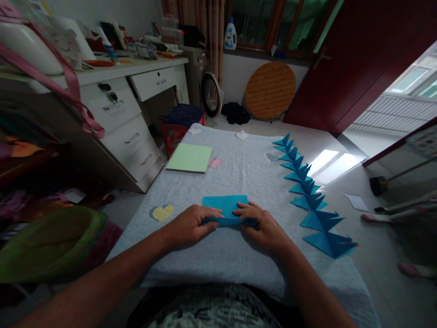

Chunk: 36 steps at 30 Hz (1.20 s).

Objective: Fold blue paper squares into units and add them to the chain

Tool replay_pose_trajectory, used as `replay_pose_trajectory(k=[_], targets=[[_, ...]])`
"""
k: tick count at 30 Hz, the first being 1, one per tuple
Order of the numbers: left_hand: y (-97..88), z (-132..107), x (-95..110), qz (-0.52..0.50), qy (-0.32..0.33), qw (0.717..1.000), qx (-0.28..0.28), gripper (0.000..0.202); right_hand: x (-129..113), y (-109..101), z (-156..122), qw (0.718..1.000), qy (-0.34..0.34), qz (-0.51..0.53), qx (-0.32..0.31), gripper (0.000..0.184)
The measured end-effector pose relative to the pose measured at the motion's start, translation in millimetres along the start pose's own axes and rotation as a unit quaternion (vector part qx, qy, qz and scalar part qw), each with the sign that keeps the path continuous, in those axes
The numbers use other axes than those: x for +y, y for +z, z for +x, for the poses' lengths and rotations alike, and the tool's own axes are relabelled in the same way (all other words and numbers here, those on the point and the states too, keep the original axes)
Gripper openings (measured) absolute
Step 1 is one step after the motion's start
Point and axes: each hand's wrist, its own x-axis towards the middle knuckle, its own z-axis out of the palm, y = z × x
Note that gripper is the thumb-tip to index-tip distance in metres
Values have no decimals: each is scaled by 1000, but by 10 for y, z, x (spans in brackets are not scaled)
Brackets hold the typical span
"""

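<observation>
Paper (225, 203) in left hand (189, 224), right hand (263, 226)

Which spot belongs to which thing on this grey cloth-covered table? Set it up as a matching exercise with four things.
Things:
1. blue paper sheet
2. folded blue paper triangles
3. pale green paper pad
4. yellow heart patch

Places:
A. far left part of the grey cloth
B. in a row along the cloth's right edge
C. under the left hand and right hand
D. near left edge, just left of the left hand

Pairs: 1-C, 2-B, 3-A, 4-D.
</observation>
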Motion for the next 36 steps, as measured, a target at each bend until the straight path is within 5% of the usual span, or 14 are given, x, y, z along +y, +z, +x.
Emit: replay_pose_trajectory(k=[6, 12, 14, 17, 21, 36], targets=[[63, 79, 58, 6, -141, 981, 136, 16, -45, -19, 107, 988, 139, 26, 64, 16], [202, 104, -7, 187, -111, 944, 250, 41, -61, 77, 199, 971, 200, 21, 130, 11], [227, 103, -38, 226, -94, 932, 267, 48, -53, 107, 204, 967, 203, 11, 151, 24], [238, 101, -68, 257, -56, 932, 249, 42, -35, 142, 195, 965, 192, -30, 174, 37], [241, 91, -99, 310, -37, 926, 211, 21, -17, 157, 190, 973, 155, -103, 135, 19], [209, 101, -125, 283, -36, 939, 194, 32, -6, 143, 202, 973, 164, -143, 80, 16]])
